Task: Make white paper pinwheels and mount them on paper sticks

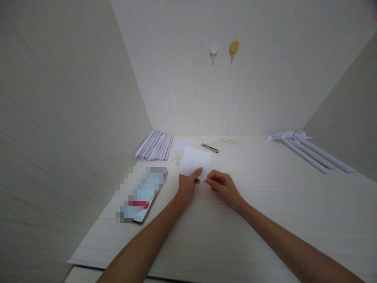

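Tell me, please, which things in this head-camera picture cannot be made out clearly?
- Flat object at the table's left: pixelated, so unreadable.
- Small pale bits beside the white paper sheet: too small to identify.
- Sheet's near edge: hidden by the left hand.
- Right hand fingertips: curled, grip unclear.

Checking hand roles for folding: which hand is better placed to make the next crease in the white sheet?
Probably the right hand: its pinched fingertips sit free at the white sheet's near edge, while the left hand already grips that edge, thumb on top, steadying it.
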Demonstrator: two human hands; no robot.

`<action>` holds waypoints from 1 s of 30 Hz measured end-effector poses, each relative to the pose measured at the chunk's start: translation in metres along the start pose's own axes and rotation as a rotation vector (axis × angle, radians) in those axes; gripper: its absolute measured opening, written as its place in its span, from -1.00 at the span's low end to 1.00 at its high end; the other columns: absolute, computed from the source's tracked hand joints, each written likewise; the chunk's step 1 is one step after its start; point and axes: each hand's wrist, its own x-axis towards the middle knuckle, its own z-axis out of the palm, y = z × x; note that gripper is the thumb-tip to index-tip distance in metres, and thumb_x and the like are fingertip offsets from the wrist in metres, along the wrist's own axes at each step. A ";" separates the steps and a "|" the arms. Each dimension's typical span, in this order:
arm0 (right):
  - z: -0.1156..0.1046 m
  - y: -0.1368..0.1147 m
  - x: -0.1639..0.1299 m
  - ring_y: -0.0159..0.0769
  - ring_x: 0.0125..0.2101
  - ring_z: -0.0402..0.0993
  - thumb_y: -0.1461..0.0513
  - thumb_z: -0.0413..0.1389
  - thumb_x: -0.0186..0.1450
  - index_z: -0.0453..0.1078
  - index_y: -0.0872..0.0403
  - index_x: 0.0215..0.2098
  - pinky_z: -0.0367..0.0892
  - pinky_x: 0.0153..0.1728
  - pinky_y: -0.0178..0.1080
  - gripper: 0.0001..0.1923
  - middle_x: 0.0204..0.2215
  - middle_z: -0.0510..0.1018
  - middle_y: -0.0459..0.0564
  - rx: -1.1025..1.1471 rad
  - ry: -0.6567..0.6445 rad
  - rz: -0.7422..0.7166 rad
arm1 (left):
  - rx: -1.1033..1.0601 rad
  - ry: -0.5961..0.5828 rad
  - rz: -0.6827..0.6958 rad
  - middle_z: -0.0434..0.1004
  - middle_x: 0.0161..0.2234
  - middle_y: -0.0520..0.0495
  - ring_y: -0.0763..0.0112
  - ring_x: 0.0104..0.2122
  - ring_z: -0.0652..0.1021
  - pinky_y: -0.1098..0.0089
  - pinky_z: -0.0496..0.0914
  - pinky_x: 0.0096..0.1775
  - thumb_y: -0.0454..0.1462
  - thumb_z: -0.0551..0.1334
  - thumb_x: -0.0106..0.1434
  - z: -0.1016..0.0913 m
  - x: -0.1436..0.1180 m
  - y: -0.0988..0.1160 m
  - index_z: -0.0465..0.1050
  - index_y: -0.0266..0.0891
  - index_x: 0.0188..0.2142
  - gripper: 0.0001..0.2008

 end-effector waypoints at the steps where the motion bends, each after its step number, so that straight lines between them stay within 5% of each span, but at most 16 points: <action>1: 0.000 0.000 0.000 -0.51 -0.70 0.09 0.23 0.08 0.04 0.27 0.10 -0.62 0.00 -0.66 -0.38 -0.87 -0.75 0.20 -0.22 -0.008 -0.007 -0.002 | -0.021 0.011 -0.001 0.37 -0.54 0.08 0.61 -0.62 0.33 0.57 0.11 -0.65 -0.31 0.32 -0.24 0.000 0.001 0.001 0.35 -0.27 -0.46 -0.73; 5: 0.000 -0.001 -0.001 -0.52 -0.68 0.12 0.24 0.08 0.05 0.30 0.09 -0.52 0.04 -0.66 -0.39 -0.93 -0.68 0.24 -0.21 0.030 0.045 -0.029 | -0.049 0.065 -0.010 0.39 -0.51 0.07 0.62 -0.60 0.34 0.59 0.11 -0.65 -0.32 0.34 -0.26 -0.003 0.005 0.005 0.36 -0.28 -0.44 -0.69; 9: -0.003 0.001 0.001 -0.53 -0.63 0.19 0.25 0.09 0.04 0.31 0.01 -0.25 0.11 -0.67 -0.41 -0.73 -0.43 0.34 -0.13 0.102 0.123 -0.118 | 0.034 -0.025 -0.021 0.44 -0.45 0.00 0.56 -0.56 0.39 0.58 0.15 -0.63 -0.31 0.34 -0.25 -0.005 0.006 0.001 0.39 -0.29 -0.43 -0.69; 14: -0.004 0.002 0.002 -0.45 -0.55 0.28 0.30 0.09 0.03 0.40 0.04 -0.42 0.21 -0.59 -0.37 -0.87 -0.46 0.41 -0.08 -0.066 0.119 -0.207 | 0.117 -0.153 -0.035 0.47 -0.49 -0.03 0.50 -0.55 0.40 0.54 0.20 -0.60 -0.28 0.32 -0.21 -0.007 0.005 -0.003 0.42 -0.30 -0.49 -0.78; 22: -0.001 0.002 0.000 -0.41 -0.56 0.33 0.31 0.13 0.00 0.44 0.04 -0.52 0.20 -0.58 -0.34 -0.93 -0.54 0.45 -0.08 -0.130 0.138 -0.218 | -0.052 -0.004 -0.008 0.51 -0.41 -0.09 0.42 -0.43 0.47 0.42 0.35 -0.38 -0.30 0.33 -0.22 -0.008 0.009 0.003 0.43 -0.36 -0.40 -0.69; 30: -0.003 0.002 0.004 -0.45 -0.57 0.25 0.27 0.17 -0.04 0.43 0.05 -0.60 0.17 -0.62 -0.37 -0.99 -0.57 0.32 -0.12 0.044 0.175 -0.150 | 0.003 -0.028 -0.028 0.52 -0.47 -0.07 0.42 -0.48 0.48 0.42 0.35 -0.39 -0.29 0.33 -0.21 -0.007 0.006 0.003 0.44 -0.35 -0.44 -0.73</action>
